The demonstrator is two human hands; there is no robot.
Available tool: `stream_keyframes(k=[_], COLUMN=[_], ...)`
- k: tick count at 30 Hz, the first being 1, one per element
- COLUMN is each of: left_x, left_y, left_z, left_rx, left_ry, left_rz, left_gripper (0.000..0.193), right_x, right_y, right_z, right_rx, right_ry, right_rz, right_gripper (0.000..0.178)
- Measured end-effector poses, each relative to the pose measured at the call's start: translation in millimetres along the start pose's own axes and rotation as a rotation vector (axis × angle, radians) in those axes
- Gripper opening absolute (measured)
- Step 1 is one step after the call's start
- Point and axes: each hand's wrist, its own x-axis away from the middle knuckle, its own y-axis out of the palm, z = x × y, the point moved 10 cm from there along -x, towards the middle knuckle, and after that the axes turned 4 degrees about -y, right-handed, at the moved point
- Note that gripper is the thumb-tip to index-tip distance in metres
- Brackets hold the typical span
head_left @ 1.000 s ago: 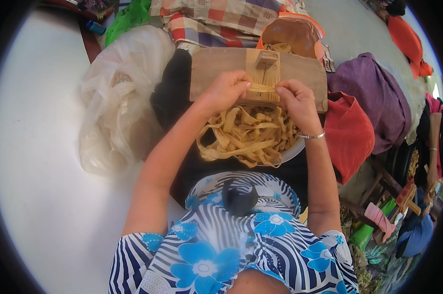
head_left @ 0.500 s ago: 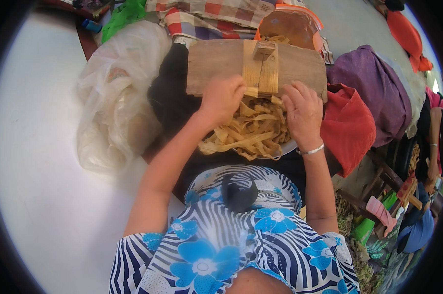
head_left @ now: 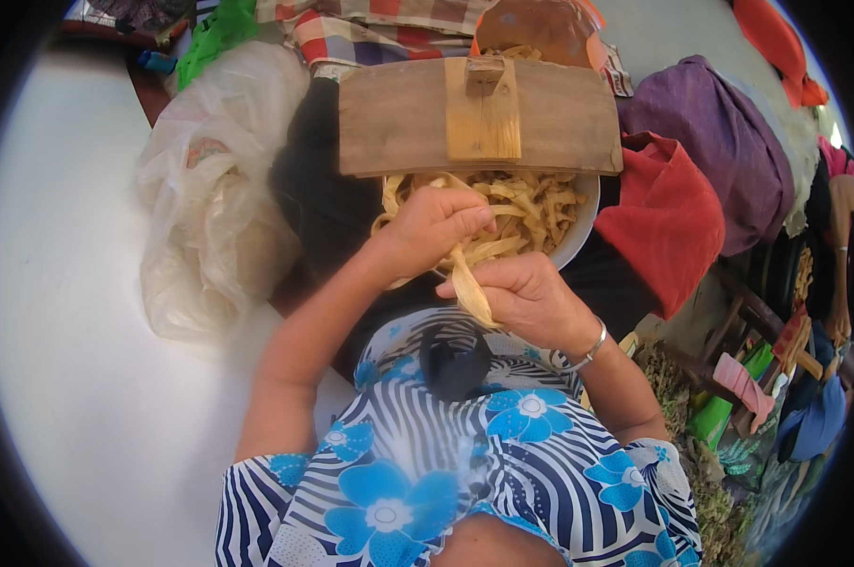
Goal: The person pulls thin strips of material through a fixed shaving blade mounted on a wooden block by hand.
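A long, flat, yellow-brown strip (head_left: 469, 291) runs between my two hands in front of my chest. The fingers of my left hand (head_left: 433, 227) are closed on its upper part. Lower and to the right, my right hand (head_left: 526, 300) pinches the strip, whose loose end hangs past the thumb. Behind my hands a white basin (head_left: 586, 225) is heaped with similar strips (head_left: 545, 203). A wooden board (head_left: 384, 118) lies across its far side, with a lighter wood piece (head_left: 483, 123) and a small block fixed on top.
A cloudy plastic bag (head_left: 209, 198) is on the left. To the right are a red cloth (head_left: 658, 227) and a purple bundle (head_left: 710, 142). An orange-rimmed container (head_left: 540, 33) with more strips stands beyond the board. Another person's arm (head_left: 841, 255) shows at the far right.
Both hands have drawn back from the board's near edge toward my chest. The right hand has moved down and left, and the strip now stretches between them.
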Motion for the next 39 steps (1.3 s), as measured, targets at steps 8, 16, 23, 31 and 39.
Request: stream_keyframes(k=[8,16,23,31,39], left_x=[16,15,15,4,22], left_y=[27,29,11,28,11], left_z=[-11,-38,-40,-47,17], left_rx=[0.397,0.404,0.259,0.533,-0.629], left_ry=[-0.016,-0.105,-0.076,-0.065,0.469], left_rz=[0.050,0.066,0.155,0.213,0.576], left_gripper=[0.036,0.030,0.023,0.020,0.020], right_x=[-21,-18,-20,-16,-13], right_y=[-70,-84,-64,-55,-82], right_z=[-19,25,16,-15,24], right_rx=[0.584,0.205,0.427,1.035,0.631], right_ry=[-0.319,-0.122,-0.274,-0.476,-0.167], right_rz=[0.599,0.612,0.553,0.635,0.492], right_gripper=[0.025,0.023,0.027,0.025,0.011])
